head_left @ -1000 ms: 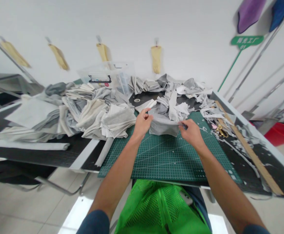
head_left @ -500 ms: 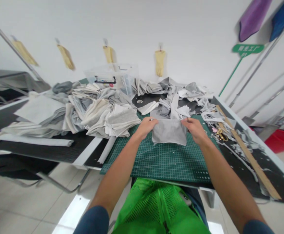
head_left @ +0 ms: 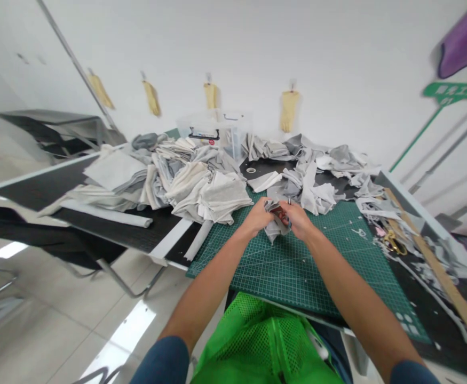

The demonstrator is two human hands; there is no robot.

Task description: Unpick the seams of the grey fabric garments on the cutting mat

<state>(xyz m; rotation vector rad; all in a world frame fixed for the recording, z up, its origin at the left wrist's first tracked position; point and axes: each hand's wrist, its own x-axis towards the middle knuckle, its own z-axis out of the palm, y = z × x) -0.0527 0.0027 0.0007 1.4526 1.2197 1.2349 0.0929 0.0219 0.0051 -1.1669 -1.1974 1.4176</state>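
Observation:
My left hand (head_left: 258,217) and my right hand (head_left: 298,220) are close together over the green cutting mat (head_left: 297,272). Both are closed on a small grey piece of cloth (head_left: 274,230), now bunched between them and hanging a little below my fingers. Something small and dark red shows between the fingers; I cannot make out what it is. A pile of grey and cream cloth pieces (head_left: 201,184) lies just left of my left hand. More grey scraps (head_left: 313,186) lie beyond my hands.
A clear plastic box (head_left: 217,130) stands at the back of the table. A wooden ruler (head_left: 437,266) and gold scissors (head_left: 393,242) lie on the right among offcuts. A roll of tape (head_left: 251,170) sits behind the mat. Yellow gloves (head_left: 287,109) hang on the wall.
My hands, which held the grey cloth spread flat between them, have come together and gathered it into a bunch. My head has turned left, so the table sits further right.

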